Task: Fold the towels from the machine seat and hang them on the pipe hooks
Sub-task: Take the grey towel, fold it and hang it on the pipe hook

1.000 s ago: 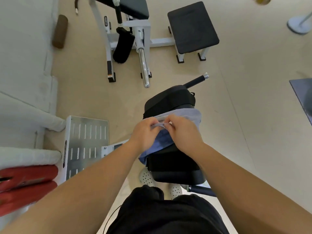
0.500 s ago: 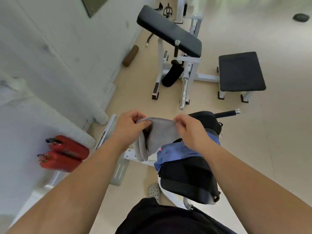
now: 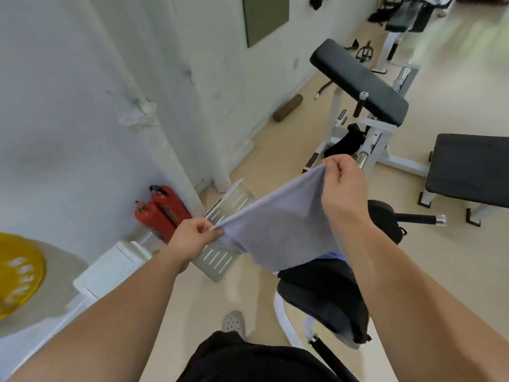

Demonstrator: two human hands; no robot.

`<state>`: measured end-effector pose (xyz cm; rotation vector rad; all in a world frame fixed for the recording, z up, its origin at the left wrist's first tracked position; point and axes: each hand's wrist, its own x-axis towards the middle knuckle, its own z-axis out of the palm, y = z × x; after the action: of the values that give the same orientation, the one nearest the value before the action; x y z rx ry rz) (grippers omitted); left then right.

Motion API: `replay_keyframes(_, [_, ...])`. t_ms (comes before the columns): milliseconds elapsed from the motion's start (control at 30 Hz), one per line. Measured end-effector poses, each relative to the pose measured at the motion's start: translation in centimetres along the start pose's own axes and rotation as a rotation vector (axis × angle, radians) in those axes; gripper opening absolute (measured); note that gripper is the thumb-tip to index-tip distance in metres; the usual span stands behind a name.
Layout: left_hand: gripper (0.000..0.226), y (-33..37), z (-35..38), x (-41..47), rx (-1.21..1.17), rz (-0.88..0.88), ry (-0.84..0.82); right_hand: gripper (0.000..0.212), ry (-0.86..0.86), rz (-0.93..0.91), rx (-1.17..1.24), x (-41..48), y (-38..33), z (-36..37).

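Observation:
A pale grey towel [image 3: 278, 227] hangs stretched in the air between my two hands, above the black machine seat [image 3: 325, 296]. My left hand [image 3: 192, 238] pinches its lower left corner. My right hand [image 3: 344, 188] pinches the upper right corner, higher and farther away. A blue towel [image 3: 332, 255] shows as a small patch on the seat, mostly hidden behind the grey one. A white pipe [image 3: 154, 128] runs down the wall at left; I cannot make out hooks on it.
Two red fire extinguishers [image 3: 162, 213] stand against the wall beside a slotted metal footplate [image 3: 223, 244]. A yellow weight plate [image 3: 16, 274] sits at the far left. A padded curl bench [image 3: 358, 81] and a black flat bench [image 3: 471, 169] stand ahead on the beige floor.
My hands lifted the grey towel off the seat and pulled apart, spreading it open. The view swung up and left toward the wall.

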<state>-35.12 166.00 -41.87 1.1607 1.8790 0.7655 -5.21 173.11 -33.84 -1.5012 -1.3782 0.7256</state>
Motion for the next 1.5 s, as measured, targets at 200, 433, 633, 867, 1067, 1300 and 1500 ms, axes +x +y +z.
replay_keyframes(200, [0.019,1.6,-2.2,-2.3,-0.160,0.126,0.115,0.012,-0.445,0.023,-0.080,-2.7,-1.5,4.3])
replay_keyframes(433, [0.018,3.4,-7.3,-2.1,-0.134,0.329,-0.060,0.020,-0.834,-0.205,-0.081,-6.4,-5.0,14.2])
replay_keyframes(633, [0.012,-0.1,-12.3,2.8,-0.125,0.288,-0.089,0.017,-0.590,-0.287,-0.163,-5.7,-8.3,21.1])
replay_keyframes(867, [0.016,-3.5,-12.6,9.1,-0.049,0.183,-0.261,0.018,-0.290,-0.158,-0.256,-4.1,-9.6,21.8])
replay_keyframes(1067, [0.015,-2.1,-10.0,10.1,-0.157,0.171,-0.191,0.018,-0.185,-0.051,-0.284,-3.1,-7.1,17.9])
replay_keyframes(1300, [0.018,1.4,-4.5,9.9,-0.145,0.181,-0.168,0.016,-0.726,0.140,-0.416,-1.0,-0.9,13.0])
replay_keyframes(1500, [0.014,-1.3,1.9,9.0,-0.021,0.057,-0.156,0.020,-0.891,0.166,-0.497,-3.0,7.2,12.6])
